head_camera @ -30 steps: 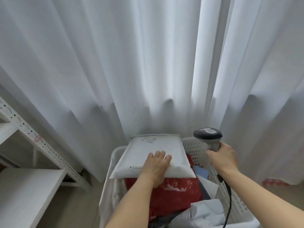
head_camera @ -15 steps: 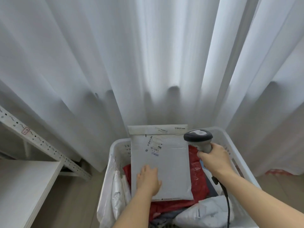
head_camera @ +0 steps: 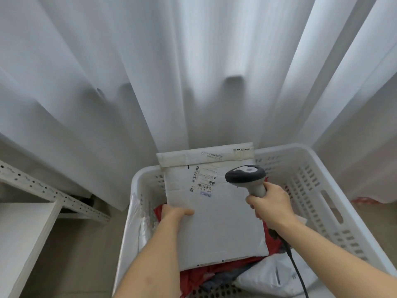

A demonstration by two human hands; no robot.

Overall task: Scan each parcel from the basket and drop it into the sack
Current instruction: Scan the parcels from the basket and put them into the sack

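A flat white padded parcel (head_camera: 217, 224) is held above the white perforated basket (head_camera: 318, 175), its label and barcodes facing up near the far end. My left hand (head_camera: 175, 212) grips the parcel's left edge, thumb on top. My right hand (head_camera: 270, 204) grips the handle of a grey barcode scanner (head_camera: 246, 176), whose head hovers over the parcel's top right, beside the label. The scanner's black cable (head_camera: 297, 269) runs down along my right forearm. No sack is in view.
Inside the basket lie a red parcel (head_camera: 199, 276), a grey-white poly bag (head_camera: 270, 278) and other packets. A white curtain (head_camera: 193, 72) hangs behind. A white metal shelf (head_camera: 25, 229) stands at the left, over a pale floor.
The parcel has been tilted up so its labelled face shows, and my left hand shifted from lying on top to gripping its left edge. The scanner moved left over the parcel.
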